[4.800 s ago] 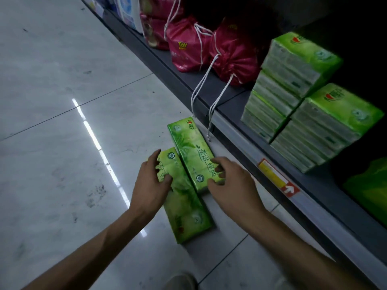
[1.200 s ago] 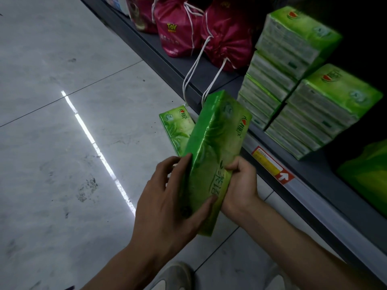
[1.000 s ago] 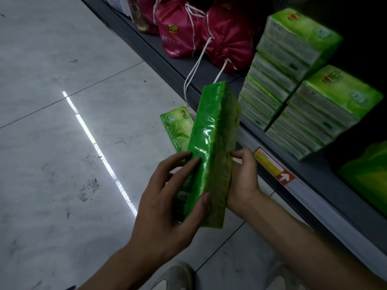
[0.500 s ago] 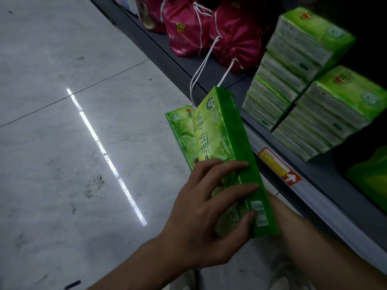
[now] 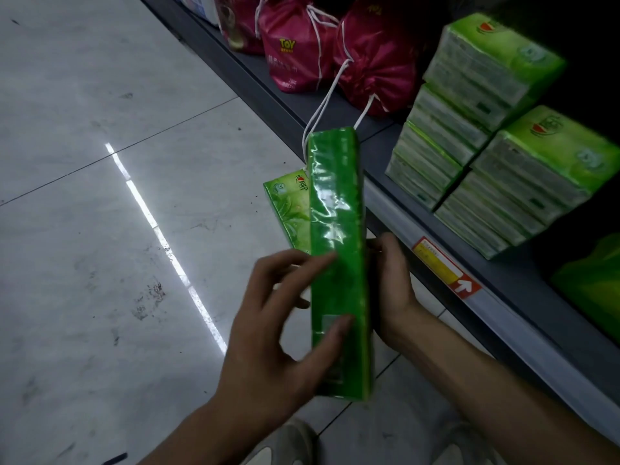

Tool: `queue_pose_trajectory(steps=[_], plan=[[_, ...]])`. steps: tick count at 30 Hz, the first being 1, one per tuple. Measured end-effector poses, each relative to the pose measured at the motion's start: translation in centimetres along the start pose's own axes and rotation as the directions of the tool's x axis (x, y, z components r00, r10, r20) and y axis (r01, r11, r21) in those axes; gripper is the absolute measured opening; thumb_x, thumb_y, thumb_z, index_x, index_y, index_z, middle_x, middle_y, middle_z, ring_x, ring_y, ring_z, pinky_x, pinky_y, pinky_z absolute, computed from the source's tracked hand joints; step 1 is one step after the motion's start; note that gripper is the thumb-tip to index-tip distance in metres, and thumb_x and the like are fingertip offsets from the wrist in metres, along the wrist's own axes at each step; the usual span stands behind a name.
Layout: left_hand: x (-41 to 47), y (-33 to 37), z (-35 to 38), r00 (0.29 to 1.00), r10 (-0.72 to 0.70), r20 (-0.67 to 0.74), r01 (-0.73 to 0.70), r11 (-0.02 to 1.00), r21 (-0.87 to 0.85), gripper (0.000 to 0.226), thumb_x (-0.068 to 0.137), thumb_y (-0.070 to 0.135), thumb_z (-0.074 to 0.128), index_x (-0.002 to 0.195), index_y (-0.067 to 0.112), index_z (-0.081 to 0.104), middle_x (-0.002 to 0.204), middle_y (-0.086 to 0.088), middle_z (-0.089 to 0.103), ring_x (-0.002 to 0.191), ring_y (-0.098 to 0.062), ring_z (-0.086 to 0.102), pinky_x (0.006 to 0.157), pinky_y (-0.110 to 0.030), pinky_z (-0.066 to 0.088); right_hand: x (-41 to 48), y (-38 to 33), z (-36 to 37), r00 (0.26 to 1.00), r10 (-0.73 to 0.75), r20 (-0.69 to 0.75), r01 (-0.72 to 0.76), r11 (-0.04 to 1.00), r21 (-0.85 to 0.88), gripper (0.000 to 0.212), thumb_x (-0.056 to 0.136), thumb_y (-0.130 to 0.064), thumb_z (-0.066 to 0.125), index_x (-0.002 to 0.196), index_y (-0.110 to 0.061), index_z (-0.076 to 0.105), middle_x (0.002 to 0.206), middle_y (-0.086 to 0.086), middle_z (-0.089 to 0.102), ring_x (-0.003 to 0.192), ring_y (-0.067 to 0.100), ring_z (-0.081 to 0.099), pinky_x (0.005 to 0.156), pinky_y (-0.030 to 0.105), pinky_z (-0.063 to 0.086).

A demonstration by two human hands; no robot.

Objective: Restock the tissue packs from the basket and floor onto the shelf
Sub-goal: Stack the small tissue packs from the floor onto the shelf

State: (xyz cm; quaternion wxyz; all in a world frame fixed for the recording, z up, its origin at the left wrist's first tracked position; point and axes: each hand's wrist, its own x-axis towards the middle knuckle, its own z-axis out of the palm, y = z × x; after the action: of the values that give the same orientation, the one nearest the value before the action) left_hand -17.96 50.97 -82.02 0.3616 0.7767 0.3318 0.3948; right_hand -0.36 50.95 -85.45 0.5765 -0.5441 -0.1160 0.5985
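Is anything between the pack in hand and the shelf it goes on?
Nothing solid. The held pack is in front of the shelf edge; only white drawstrings dangle over it by the pack's far end. Stacked packs fill the shelf's right.

Scuffed pale floor tiles with a bright light streak
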Motion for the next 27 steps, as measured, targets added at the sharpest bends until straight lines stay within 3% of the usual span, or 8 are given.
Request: queue_pose_trajectory(steps=[3, 6, 10, 14, 18, 21, 24, 27], plan=[[0.5, -0.4, -0.5, 0.966, -0.250, -0.069, 0.241, 0.964, -0.109, 0.069, 0.089, 0.047, 0.074, 0.152, 0.036, 0.050, 0.135, 0.008, 0.058, 0.118, -0.015, 0.066, 0.085, -0.020, 0.058, -0.4, -0.3, 0.1, 0.997, -0.081, -0.006, 0.081, 0.997, -0.012, 0.049, 0.091, -0.050, 0.044, 0.109, -0.008, 0.059, 0.100, 0.020, 0.052, 0.089, 0.035, 0.051, 0.075, 0.045, 0.050], [1.3, -1.2, -0.6, 0.857, -0.515, -0.039, 0.487, 0.831, -0.269, 0.070, 0.079, 0.050, 0.080, 0.144, 0.042, 0.056, 0.129, 0.011, 0.067, 0.109, -0.006, 0.071, 0.081, -0.016, 0.058, -0.7, -0.5, -0.2, 0.987, -0.159, -0.007, 0.158, 0.985, -0.073, 0.053, 0.088, -0.042, 0.059, 0.109, 0.007, 0.061, 0.102, 0.024, 0.064, 0.092, 0.039, 0.064, 0.087, 0.065, 0.054], [2.0, -2.7, -0.1, 0.767, -0.641, 0.033, 0.601, 0.699, -0.388, 0.053, 0.078, 0.042, 0.077, 0.130, 0.044, 0.065, 0.115, 0.016, 0.077, 0.102, -0.008, 0.075, 0.077, -0.025, 0.063, -1.2, -0.9, 0.2, 0.978, -0.208, 0.005, 0.204, 0.952, -0.230, 0.043, 0.081, -0.035, 0.077, 0.116, -0.012, 0.069, 0.108, 0.008, 0.077, 0.101, 0.026, 0.075, 0.087, 0.046, 0.060], [2.2, -3.3, 0.5, 0.729, -0.682, 0.052, 0.631, 0.642, -0.436, 0.055, 0.075, 0.046, 0.077, 0.128, 0.047, 0.062, 0.111, 0.017, 0.076, 0.102, -0.009, 0.075, 0.076, -0.026, 0.061, -1.3, -0.7, 0.4, 0.960, -0.277, -0.048, 0.250, 0.919, -0.306, 0.038, 0.085, -0.026, 0.083, 0.118, -0.016, 0.067, 0.108, 0.001, 0.077, 0.093, 0.015, 0.077, 0.074, 0.030, 0.061], [2.6, -3.7, 0.4, 0.700, -0.710, 0.075, 0.662, 0.607, -0.438, 0.061, 0.078, 0.052, 0.085, 0.133, 0.040, 0.062, 0.114, 0.012, 0.077, 0.106, -0.011, 0.074, 0.087, -0.036, 0.062, -1.3, -1.3, 0.2, 0.964, -0.262, -0.038, 0.241, 0.928, -0.283, 0.038, 0.084, -0.027, 0.084, 0.117, -0.018, 0.070, 0.107, 0.004, 0.079, 0.095, 0.021, 0.078, 0.082, 0.041, 0.062], [4.3, -4.2, -0.7, 0.691, -0.713, 0.118, 0.675, 0.578, -0.458, 0.071, 0.076, 0.054, 0.076, 0.142, 0.032, 0.059, 0.122, 0.002, 0.076, 0.109, -0.017, 0.075, 0.093, -0.043, 0.061, -1.4, -2.0, 0.0, 0.952, -0.305, -0.002, 0.285, 0.892, -0.350, 0.036, 0.080, -0.027, 0.088, 0.111, -0.021, 0.072, 0.102, -0.003, 0.080, 0.092, 0.013, 0.078, 0.074, 0.029, 0.061], [7.0, -5.0, -3.1, 0.748, -0.663, 0.046, 0.624, 0.677, -0.389, 0.104, 0.066, 0.062, 0.086, 0.156, 0.035, 0.042, 0.132, 0.002, 0.069, 0.114, -0.016, 0.072, 0.095, -0.039, 0.060, -1.7, -2.7, -0.1, 0.935, -0.350, 0.061, 0.339, 0.827, -0.448, 0.031, 0.084, -0.017, 0.084, 0.113, -0.020, 0.073, 0.101, -0.010, 0.079, 0.089, 0.006, 0.077, 0.073, 0.022, 0.060], [9.2, -5.4, -5.4, 0.853, -0.520, 0.032, 0.518, 0.841, -0.156, 0.115, 0.066, 0.050, 0.090, 0.162, 0.044, 0.026, 0.148, 0.004, 0.053, 0.131, -0.013, 0.058, 0.089, -0.021, 0.057, -2.2, -3.2, -0.3, 0.906, -0.397, 0.144, 0.400, 0.694, -0.598, 0.033, 0.083, -0.021, 0.084, 0.113, -0.028, 0.075, 0.101, -0.017, 0.078, 0.092, 0.000, 0.074, 0.077, 0.018, 0.059]])
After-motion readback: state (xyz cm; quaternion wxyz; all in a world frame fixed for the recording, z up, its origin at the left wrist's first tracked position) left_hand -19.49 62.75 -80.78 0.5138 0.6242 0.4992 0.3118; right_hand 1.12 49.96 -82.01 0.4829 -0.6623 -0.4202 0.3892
